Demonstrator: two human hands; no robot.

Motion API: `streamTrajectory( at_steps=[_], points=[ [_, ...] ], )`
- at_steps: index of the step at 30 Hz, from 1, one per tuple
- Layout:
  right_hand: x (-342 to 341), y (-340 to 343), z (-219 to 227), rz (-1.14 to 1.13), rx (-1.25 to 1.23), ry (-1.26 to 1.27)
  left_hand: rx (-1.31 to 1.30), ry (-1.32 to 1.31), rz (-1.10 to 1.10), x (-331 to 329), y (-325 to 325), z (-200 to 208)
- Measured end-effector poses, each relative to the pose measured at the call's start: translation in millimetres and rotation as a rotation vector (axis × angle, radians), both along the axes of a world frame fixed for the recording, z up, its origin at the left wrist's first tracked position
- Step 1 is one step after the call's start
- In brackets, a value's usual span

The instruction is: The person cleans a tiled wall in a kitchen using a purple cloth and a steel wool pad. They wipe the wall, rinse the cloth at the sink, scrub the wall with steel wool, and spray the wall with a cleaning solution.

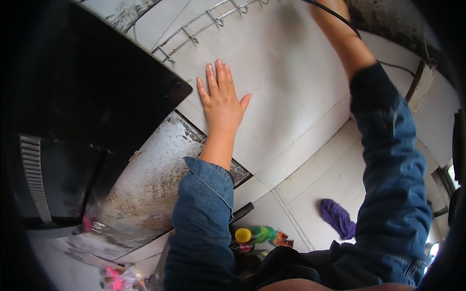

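Observation:
My left hand lies flat with its fingers stretched out on a white smooth panel, and holds nothing. Its fingertips are just below a metal wire hook rack fixed along the panel. To the hand's left, the corner of a large black glossy appliance comes close. My right forearm reaches up past the top edge, so that hand is out of the picture. A black cable runs across that forearm near the top.
A stained, peeling wall stands below the black appliance. Lower down are a green bottle with a yellow cap and a purple cloth on pale tiles. Pink items with clear plastic lie at lower left.

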State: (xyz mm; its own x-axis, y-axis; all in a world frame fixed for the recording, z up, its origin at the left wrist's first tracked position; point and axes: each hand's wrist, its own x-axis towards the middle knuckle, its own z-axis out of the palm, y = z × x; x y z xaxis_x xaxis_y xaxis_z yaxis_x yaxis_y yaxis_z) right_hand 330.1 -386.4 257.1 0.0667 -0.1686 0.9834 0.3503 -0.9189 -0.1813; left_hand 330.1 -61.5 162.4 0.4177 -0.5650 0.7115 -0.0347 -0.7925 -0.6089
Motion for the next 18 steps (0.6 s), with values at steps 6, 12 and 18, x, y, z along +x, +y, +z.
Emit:
streamTrajectory(
  at_steps=[6, 12, 18],
  points=[
    [-28.4, -29.6, -103.4, -0.152, -0.174, 0.047, -0.039, 0.013, -0.073, 3.6, -18.8, -0.8],
    [-35.7, 59.4, -159.7, 0.063, -0.161, 0.326, -0.089, 0.080, -0.089, -1.7, -15.5, -0.4],
    [-77.2, 66.2, -310.1, 0.061, 0.022, 0.859, -0.087, 0.064, -0.115, -7.4, -20.6, 3.2]
  ],
)
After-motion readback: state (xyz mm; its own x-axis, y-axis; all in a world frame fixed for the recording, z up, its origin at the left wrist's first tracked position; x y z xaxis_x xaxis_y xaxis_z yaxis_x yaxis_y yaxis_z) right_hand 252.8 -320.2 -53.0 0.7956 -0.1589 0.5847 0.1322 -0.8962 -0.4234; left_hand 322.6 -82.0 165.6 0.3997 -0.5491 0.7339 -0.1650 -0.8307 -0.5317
